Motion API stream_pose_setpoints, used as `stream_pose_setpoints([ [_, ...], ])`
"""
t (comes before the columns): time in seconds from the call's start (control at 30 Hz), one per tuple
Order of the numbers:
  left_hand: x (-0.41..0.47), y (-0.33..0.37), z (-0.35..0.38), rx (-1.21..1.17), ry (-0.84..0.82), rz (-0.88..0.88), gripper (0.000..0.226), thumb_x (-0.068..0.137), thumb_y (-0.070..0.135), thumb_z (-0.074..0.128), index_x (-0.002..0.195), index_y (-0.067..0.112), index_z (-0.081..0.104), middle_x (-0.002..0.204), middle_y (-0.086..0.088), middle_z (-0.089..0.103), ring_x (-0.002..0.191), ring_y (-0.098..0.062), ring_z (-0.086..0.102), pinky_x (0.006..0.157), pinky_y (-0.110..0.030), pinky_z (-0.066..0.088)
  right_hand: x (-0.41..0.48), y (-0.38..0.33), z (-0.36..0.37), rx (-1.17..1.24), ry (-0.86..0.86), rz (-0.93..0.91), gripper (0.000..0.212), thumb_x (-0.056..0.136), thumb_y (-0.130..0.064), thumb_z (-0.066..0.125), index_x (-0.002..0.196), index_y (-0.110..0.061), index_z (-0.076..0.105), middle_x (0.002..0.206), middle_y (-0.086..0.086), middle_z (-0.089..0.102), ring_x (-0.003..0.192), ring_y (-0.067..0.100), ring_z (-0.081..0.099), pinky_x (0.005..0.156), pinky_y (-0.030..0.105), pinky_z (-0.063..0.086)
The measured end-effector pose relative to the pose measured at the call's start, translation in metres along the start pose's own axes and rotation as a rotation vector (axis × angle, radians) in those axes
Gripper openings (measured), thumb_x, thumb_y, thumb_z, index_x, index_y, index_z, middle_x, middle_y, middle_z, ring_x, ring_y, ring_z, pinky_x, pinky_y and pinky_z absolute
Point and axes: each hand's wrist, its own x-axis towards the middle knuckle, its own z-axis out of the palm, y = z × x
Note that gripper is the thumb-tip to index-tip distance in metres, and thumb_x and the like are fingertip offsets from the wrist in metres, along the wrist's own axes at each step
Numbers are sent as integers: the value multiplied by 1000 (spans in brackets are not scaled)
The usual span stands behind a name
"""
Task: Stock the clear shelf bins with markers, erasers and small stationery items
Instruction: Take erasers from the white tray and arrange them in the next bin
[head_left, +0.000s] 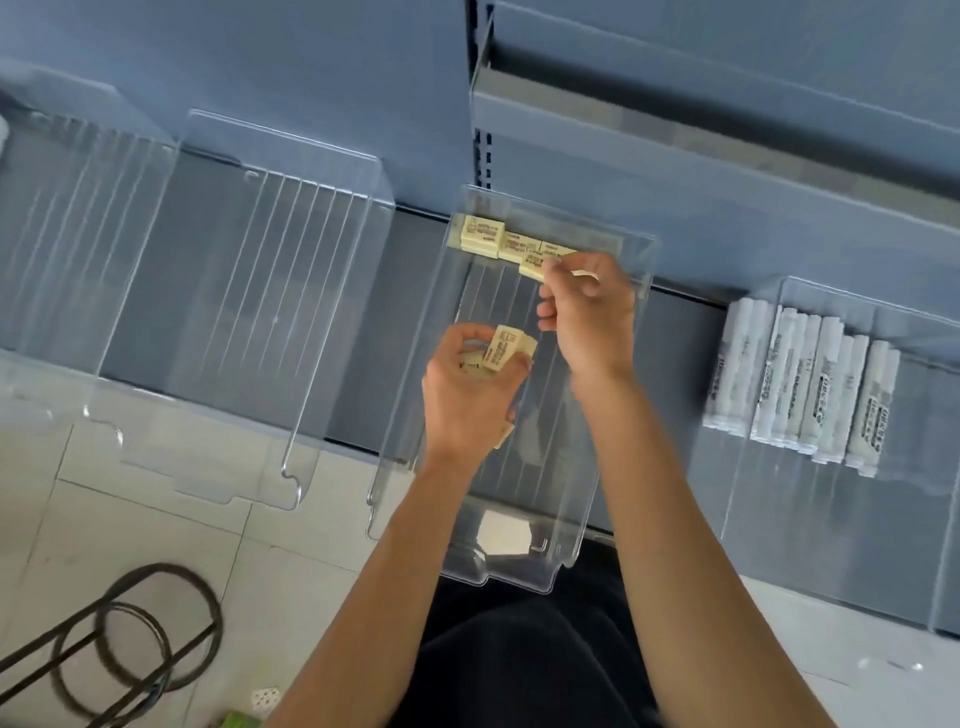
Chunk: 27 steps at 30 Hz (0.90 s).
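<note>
Erasers (483, 235), cream with dark print, lined up along the back wall of a clear shelf bin (498, 571). Right hand (592, 322) over the bin's far end, thumb and forefinger pinching one eraser (532, 270) just in front of that row. Left hand (467, 389) nearer, fingers curled around a small stack of erasers (506, 345). White markers (800, 384) lying side by side in the neighbouring bin (909, 519) at right.
</note>
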Motion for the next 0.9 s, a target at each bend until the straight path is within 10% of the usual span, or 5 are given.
stream_pose_setpoints([
  [0.57, 50, 3, 13, -90, 80, -55, 31, 82, 14, 79, 104, 14, 58, 87, -2, 65, 47, -15, 57, 43, -34, 54, 45, 24, 53, -68, 317, 12, 19, 83, -19, 73, 74, -24, 58, 51, -6, 65, 54, 13, 68, 69, 42, 60],
  [0.77, 48, 2, 12, -108, 60, -74, 30, 82, 15, 79, 104, 14, 58, 85, 0, 65, 45, -14, 57, 42, -28, 49, 43, 25, 50, -317, 271, -33, 19, 88, -40, 66, 77, -25, 69, 72, -7, 71, 70, 15, 70, 64, 19, 46],
  [0.9, 46, 8, 9, -74, 38, -54, 26, 84, 18, 78, 100, 18, 58, 77, 10, 61, 40, -12, 53, 39, -26, 47, 41, 22, 34, -279, 150, -15, 23, 96, -32, 54, 82, -23, 71, 67, -7, 67, 63, 15, 68, 74, 39, 57],
])
